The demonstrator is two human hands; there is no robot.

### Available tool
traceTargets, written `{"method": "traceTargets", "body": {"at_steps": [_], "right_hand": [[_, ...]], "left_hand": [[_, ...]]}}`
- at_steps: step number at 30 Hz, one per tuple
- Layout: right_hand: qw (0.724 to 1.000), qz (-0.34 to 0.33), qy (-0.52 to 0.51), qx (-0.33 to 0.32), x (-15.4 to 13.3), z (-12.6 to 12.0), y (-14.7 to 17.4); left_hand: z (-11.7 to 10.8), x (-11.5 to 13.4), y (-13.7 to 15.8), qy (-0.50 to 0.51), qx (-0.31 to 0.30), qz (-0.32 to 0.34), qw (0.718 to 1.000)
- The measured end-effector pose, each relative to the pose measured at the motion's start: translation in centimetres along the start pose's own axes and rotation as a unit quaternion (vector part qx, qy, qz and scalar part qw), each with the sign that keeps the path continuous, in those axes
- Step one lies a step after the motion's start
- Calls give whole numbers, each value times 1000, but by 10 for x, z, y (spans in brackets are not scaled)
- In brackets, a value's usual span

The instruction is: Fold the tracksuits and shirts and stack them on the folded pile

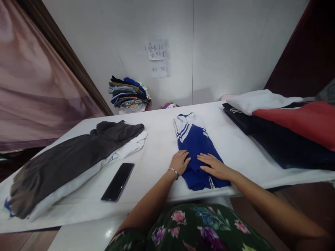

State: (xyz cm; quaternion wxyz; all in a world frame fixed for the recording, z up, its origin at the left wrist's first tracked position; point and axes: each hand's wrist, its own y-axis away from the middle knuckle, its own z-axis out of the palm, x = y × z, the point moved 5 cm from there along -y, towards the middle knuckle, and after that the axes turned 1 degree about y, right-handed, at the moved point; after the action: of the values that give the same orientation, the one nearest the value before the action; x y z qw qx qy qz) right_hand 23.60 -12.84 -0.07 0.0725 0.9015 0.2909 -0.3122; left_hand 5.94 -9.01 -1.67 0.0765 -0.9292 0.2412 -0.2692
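A blue and white jacket (193, 143) lies folded into a narrow strip on the white table, its white collar end pointing away from me. Part of a zipper shows at its near end. My left hand (180, 161) rests on the jacket's left edge, fingers stretched out. On the right side of the blue cloth, my right hand (214, 166) lies flat with its fingers apart. Neither hand grips the fabric.
A black phone (118, 182) lies left of the jacket. Dark grey and white garments (70, 167) cover the table's left side. Dark blue, red and white clothes (282, 136) are piled at right. A folded clothes stack (128, 93) stands by the wall, below paper signs (158, 51).
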Motion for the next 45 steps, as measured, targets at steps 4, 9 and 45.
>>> {"method": "traceTargets", "body": {"at_steps": [4,9,45], "right_hand": [[982,46,-100,152,25,-35,15],[979,60,-1,195,72,-58,46],[970,-167,177,19,27,-7,17]], "left_hand": [[-17,-10,11,33,49,13,998],[-27,-14,39,12,33,74,997],[-35,-26,48,-55,-147,151,976]]}}
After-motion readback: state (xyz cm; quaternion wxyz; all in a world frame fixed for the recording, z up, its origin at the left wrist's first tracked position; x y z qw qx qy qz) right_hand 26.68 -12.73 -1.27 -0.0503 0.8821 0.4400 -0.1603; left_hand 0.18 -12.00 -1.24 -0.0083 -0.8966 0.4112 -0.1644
